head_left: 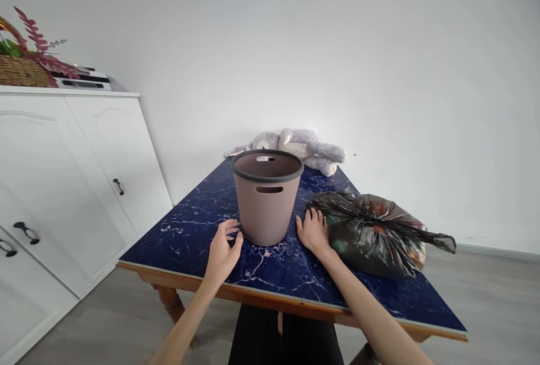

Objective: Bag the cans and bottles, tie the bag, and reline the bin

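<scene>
A brownish-pink trash can with a dark grey rim and slotted handholds stands upright on the table. My left hand is just left of its base, fingers apart and curved, holding nothing; whether the fingertips touch the can I cannot tell. On the other side, my right hand rests on the tabletop with its fingers spread, between the can and a tied black plastic bag. The bag is full, and colourful contents show through its thin film. Its knotted end points right.
The table has a blue marble-patterned top and a wooden edge. A grey plush toy lies at the back against the wall. On the left stands a white cabinet bearing a wicker basket with plants and a white device.
</scene>
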`<action>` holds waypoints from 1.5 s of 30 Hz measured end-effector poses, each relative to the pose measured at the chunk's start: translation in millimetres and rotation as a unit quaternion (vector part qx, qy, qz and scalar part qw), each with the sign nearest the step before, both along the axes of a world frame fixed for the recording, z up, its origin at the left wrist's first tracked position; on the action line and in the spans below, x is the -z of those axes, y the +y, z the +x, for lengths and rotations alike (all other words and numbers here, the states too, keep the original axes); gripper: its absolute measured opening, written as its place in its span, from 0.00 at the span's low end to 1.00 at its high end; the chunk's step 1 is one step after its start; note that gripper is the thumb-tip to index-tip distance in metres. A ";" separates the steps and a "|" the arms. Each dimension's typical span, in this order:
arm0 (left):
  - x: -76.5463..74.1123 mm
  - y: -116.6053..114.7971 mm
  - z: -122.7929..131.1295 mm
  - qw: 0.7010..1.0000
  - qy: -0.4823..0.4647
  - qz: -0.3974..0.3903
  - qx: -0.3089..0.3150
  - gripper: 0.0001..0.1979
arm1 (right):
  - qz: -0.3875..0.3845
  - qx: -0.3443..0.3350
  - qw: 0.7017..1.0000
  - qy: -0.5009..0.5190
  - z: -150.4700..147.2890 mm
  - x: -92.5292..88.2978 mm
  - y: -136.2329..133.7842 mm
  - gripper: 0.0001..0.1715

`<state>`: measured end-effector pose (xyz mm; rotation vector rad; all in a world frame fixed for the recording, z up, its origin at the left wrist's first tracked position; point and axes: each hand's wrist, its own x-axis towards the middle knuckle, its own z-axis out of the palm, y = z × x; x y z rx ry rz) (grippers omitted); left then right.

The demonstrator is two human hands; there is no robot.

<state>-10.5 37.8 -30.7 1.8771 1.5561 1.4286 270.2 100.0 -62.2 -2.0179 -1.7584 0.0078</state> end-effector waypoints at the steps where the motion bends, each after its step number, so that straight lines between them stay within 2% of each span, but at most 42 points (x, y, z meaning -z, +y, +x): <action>1: -1.4 -0.9 0.1 1.000 -0.001 0.003 -0.002 0.19 | 0.006 -0.010 1.000 0.001 1.2 0.3 0.6 0.34; 7: -10.6 -5.6 0.1 1.000 0.005 0.022 -0.020 0.14 | 0.059 -0.112 0.992 0.014 6.5 -2.4 2.0 0.31; 12: -12.7 -5.2 -0.2 0.999 0.010 0.025 -0.022 0.13 | 0.093 -0.201 0.974 0.035 7.0 -4.7 3.4 0.31; 16: -14.1 -5.0 -1.0 1.000 0.003 0.017 -0.016 0.13 | 0.106 -0.235 0.965 0.053 8.0 -4.2 3.8 0.33; 28: -18.6 -5.5 -2.6 0.998 -0.007 -0.032 -0.047 0.18 | 0.109 -0.245 0.959 0.092 8.9 -3.4 6.0 0.37; 34: -19.2 -2.5 -4.9 0.998 -0.003 -0.033 -0.059 0.17 | 0.105 -0.247 0.956 0.119 5.7 -9.2 2.6 0.36; 39: -26.0 -9.2 -1.7 0.997 -0.010 -0.039 -0.069 0.16 | 0.099 -0.234 0.953 0.163 3.1 -15.1 -1.2 0.35; 42: -31.5 -13.8 -0.3 0.997 -0.012 -0.035 -0.071 0.17 | 0.093 -0.212 0.951 0.203 0.7 -16.5 -12.2 0.32; 45: -34.2 -17.6 -0.9 0.996 -0.029 -0.029 -0.075 0.17 | 0.085 -0.195 0.947 0.240 -2.5 -16.2 -39.2 0.30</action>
